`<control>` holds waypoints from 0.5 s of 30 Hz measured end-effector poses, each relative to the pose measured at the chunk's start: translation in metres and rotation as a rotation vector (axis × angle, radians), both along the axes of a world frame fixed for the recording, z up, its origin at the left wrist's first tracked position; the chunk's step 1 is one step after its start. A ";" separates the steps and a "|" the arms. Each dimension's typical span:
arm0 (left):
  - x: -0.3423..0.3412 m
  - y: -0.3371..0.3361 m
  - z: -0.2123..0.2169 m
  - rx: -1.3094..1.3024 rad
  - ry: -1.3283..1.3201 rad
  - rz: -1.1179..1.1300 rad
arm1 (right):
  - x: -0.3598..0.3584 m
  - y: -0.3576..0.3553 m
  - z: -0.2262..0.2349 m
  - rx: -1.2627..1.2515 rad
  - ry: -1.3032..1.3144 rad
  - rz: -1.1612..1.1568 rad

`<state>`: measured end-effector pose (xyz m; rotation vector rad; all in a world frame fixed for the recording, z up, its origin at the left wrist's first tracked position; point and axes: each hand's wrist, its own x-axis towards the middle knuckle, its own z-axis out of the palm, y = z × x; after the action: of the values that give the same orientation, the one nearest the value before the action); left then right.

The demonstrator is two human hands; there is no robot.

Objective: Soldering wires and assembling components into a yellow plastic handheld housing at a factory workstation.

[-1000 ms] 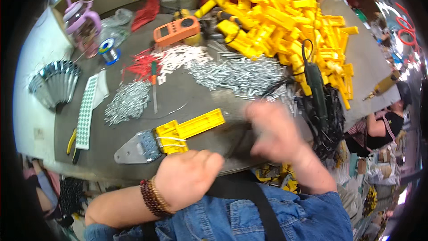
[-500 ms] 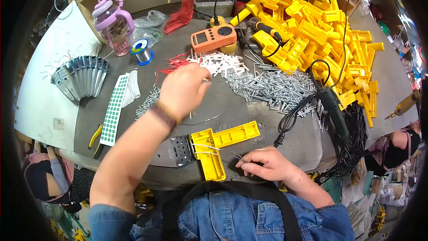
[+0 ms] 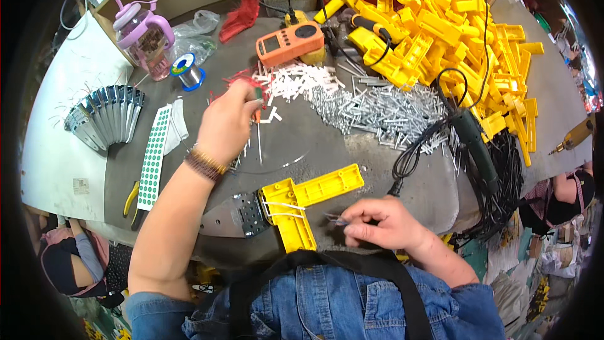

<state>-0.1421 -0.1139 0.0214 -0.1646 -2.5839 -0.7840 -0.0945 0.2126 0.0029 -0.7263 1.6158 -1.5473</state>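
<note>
My left hand (image 3: pixel 228 123) has reached out, now gripping the red-handled tool (image 3: pixel 257 104); right hand (image 3: pixel 384 223) pinches small pins (image 3: pixel 335 218) beside the yellow housing (image 3: pixel 302 204).

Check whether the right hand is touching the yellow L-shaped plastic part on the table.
Apart. In the head view, the right hand pinches thin pins beside the yellow L-shaped part, with bare grey table showing between them.

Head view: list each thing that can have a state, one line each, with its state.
Left hand: fingers closed on a red-handled screwdriver.
Right hand: fingers pinched on thin metal pins.
Yellow plastic housing: lying flat on the table, white wires across it, apart from both hands.
Orange meter: lying face up.
Pink bottle: upright, lid on.
Solder spool: standing on end.
</note>
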 end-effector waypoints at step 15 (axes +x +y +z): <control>0.140 0.079 0.019 1.258 -0.636 -0.286 | 0.019 -0.026 0.050 0.058 0.412 -0.120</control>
<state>-0.0016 -0.0350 0.0401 0.1365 -2.0116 -2.6948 -0.0752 0.1869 0.0533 -0.9793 2.0277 -1.4928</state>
